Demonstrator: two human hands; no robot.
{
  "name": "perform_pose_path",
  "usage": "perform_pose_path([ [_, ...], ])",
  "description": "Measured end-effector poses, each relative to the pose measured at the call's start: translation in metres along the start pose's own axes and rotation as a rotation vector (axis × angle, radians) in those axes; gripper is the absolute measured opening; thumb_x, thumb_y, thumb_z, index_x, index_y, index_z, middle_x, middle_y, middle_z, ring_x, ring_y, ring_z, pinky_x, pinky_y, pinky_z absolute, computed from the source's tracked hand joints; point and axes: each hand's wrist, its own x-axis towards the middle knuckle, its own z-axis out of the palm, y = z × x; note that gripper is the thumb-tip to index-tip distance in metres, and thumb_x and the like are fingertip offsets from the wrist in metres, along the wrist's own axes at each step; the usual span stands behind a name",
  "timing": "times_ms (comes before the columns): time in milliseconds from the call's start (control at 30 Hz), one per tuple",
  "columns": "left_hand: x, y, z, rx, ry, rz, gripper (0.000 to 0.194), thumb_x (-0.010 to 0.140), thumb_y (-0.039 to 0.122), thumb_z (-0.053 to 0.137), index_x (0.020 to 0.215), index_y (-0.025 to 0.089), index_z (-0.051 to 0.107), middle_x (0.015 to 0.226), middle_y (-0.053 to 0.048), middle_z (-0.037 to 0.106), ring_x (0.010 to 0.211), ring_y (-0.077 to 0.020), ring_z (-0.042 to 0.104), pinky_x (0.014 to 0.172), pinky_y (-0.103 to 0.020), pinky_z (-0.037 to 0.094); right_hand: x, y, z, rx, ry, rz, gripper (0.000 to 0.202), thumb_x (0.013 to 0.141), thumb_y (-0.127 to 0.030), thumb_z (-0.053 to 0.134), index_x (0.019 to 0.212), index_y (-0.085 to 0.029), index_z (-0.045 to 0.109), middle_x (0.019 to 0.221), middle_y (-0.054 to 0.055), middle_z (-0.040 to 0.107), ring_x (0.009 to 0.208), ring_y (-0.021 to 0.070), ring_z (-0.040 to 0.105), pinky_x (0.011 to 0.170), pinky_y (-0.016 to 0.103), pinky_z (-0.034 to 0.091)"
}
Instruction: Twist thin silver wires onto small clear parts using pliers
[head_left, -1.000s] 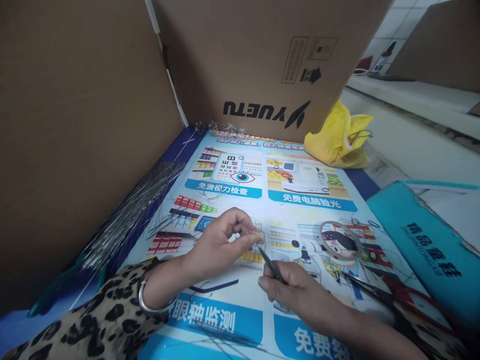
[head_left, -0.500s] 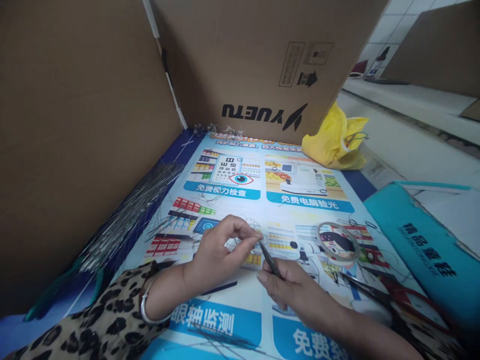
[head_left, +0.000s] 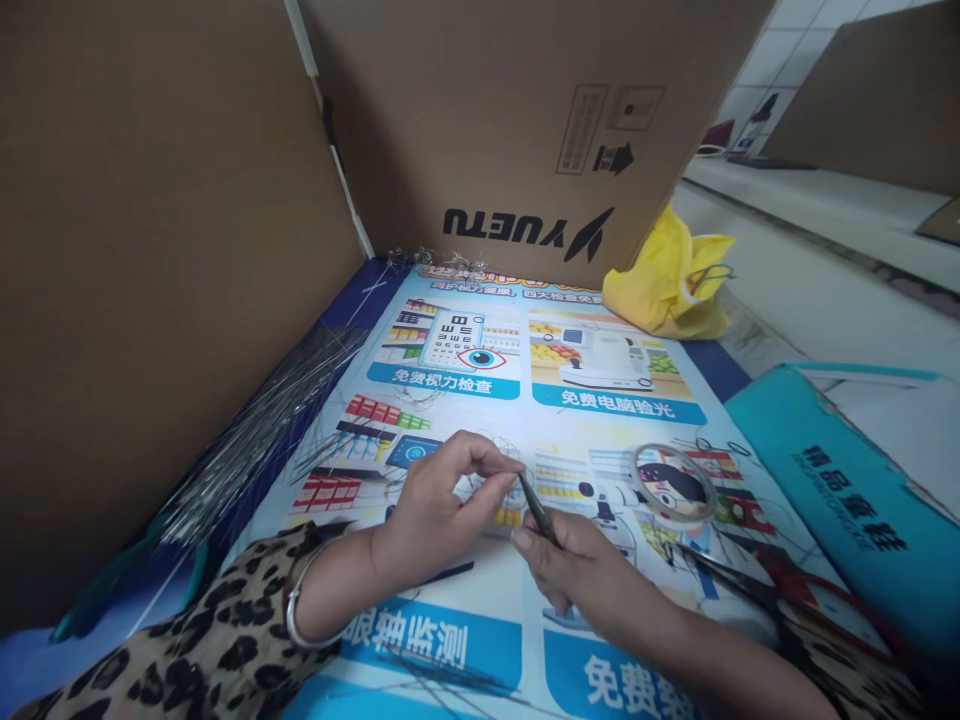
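Observation:
My left hand (head_left: 442,500) is closed in a pinch, thumb and index fingertips together. Fine wire loops (head_left: 531,470) show around these fingertips and seem held there, though the pinched part is hidden. My right hand (head_left: 585,570) is wrapped round a dark, slim, tapered tool (head_left: 537,508). Its handle lies hidden in the palm, so I cannot tell tweezers from fine pliers. The tool's point meets the left fingertips. Both hands are over the middle of a printed poster sheet (head_left: 525,425).
Many thin wires (head_left: 255,430) lie left, beside a green-handled tool (head_left: 112,585). To the right are a tape roll (head_left: 709,490), red-handled scissors (head_left: 772,590) and a blue box (head_left: 840,500). Cardboard panels (head_left: 487,120) stand behind and left. A yellow bag (head_left: 667,285) sits back right.
Almost nothing differs. Both hands keep their grip, and the tool's tip stays at the left fingertips with only a very slight shift.

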Motion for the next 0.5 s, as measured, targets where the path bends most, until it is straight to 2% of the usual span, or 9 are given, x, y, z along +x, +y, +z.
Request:
perform_pose_path([
  [100,0.013,0.004,-0.001,0.022,0.028,0.032,0.01,0.077,0.009,0.057,0.084,0.017,0.057,0.078,-0.001,0.066,0.072,-0.0097,0.064,0.068,-0.021,0.052,0.005,-0.011,-0.007,0.01,0.019,-0.011,0.045,0.078,-0.063,0.044,0.063,-0.02,0.04,0.045,-0.005,0.042,0.044,0.008,0.038,0.049,0.024,0.031],
  [267,0.059,0.003,-0.001,0.085,0.06,0.105,0.013,0.076,0.008,0.057,0.082,0.018,0.053,0.079,0.002,0.064,0.07,-0.0079,0.061,0.067,-0.019,0.049,0.028,-0.032,-0.034,0.03,0.081,-0.099,0.042,0.081,-0.056,0.044,0.061,-0.02,0.041,0.042,-0.005,0.043,0.042,0.008,0.038,0.048,0.024,0.031],
  [400,0.089,-0.012,0.006,0.076,0.089,0.127,0.01,0.078,0.011,0.055,0.082,0.019,0.051,0.079,0.002,0.064,0.072,-0.0086,0.061,0.067,-0.02,0.048,0.053,-0.039,-0.054,0.04,0.126,-0.141,0.041,0.081,-0.057,0.045,0.066,-0.019,0.047,0.04,-0.004,0.046,0.041,0.009,0.041,0.045,0.023,0.03],
  [500,0.097,-0.028,0.013,0.057,0.101,0.111,0.007,0.08,0.013,0.053,0.083,0.019,0.051,0.08,0.002,0.063,0.071,-0.0089,0.06,0.067,-0.021,0.047,0.067,-0.038,-0.063,0.079,0.152,-0.096,0.042,0.078,-0.059,0.048,0.071,-0.018,0.05,0.046,-0.004,0.047,0.043,0.0085,0.043,0.046,0.023,0.033],
])
